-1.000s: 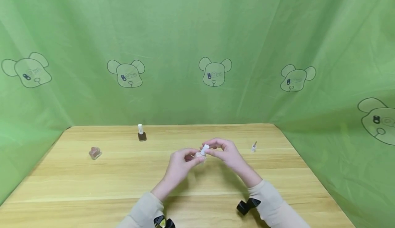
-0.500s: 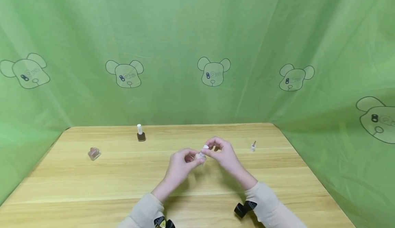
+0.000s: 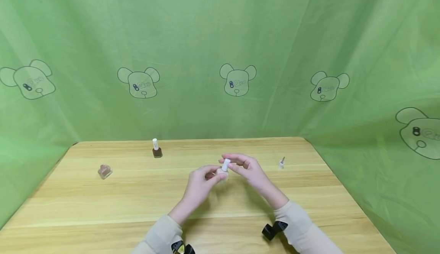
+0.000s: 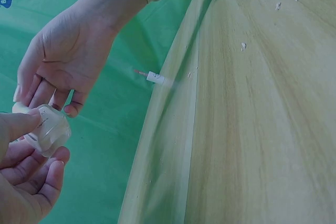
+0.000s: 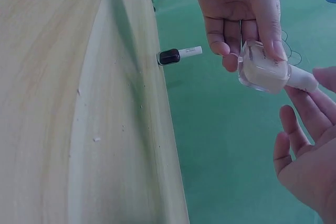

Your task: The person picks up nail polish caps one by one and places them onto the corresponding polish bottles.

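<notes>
Above the middle of the table, my left hand (image 3: 200, 184) grips a clear-glass nail polish bottle (image 5: 264, 72) with pale, whitish polish inside. Its tall white cap (image 3: 225, 165) is seated on the neck and tilts to the right. My right hand (image 3: 250, 171) pinches this cap between the thumb and the fingers behind it. In the right wrist view the right thumb meets the cap's end, while the other fingers spread below. The left thumb lies across the bottle's lettered face in the left wrist view.
A dark nail polish bottle (image 3: 157, 152) with a white cap stands at the back left. Farther left sits an uncapped pinkish bottle (image 3: 105, 172). At the right, a white brush cap (image 3: 282, 164) stands with its brush upward. Green curtain (image 3: 192, 112) borders the wooden table (image 3: 103, 204).
My right fingers curled over the cap half a second ago, then spread again, showing more of it. The left hand keeps its grip on the bottle, nearly still.
</notes>
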### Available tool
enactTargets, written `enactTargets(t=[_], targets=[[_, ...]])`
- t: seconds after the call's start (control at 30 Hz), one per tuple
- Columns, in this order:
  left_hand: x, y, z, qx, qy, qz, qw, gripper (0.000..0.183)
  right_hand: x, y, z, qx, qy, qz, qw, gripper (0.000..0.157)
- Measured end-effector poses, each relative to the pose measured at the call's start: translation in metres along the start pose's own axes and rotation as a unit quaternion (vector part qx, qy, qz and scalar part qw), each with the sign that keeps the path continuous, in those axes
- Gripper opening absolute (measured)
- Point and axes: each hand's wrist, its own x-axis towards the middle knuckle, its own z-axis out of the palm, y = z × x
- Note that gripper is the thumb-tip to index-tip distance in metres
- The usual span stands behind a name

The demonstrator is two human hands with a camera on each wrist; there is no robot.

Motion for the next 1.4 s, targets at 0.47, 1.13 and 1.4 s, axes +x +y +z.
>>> enactTargets(t=[0.47, 1.13, 1.4], targets=[[-0.001, 0.0, 0.0, 0.006, -0.016, 0.004, 0.9998, 0.031, -0.003, -0.024, 0.007, -0.065, 0.07, 0.035, 0.995, 0.02], [-0.003, 0.001, 0.0, 0.012, -0.009, 0.001, 0.9999, 0.031, 0.0, 0.001, 0.01, -0.075, 0.103, 0.012, 0.992, 0.019], [-0.001, 0.001, 0.0, -0.001, -0.01, -0.003, 0.9999, 0.032, -0.002, -0.001, 0.005, -0.003, 0.041, 0.018, 0.999, 0.029]])
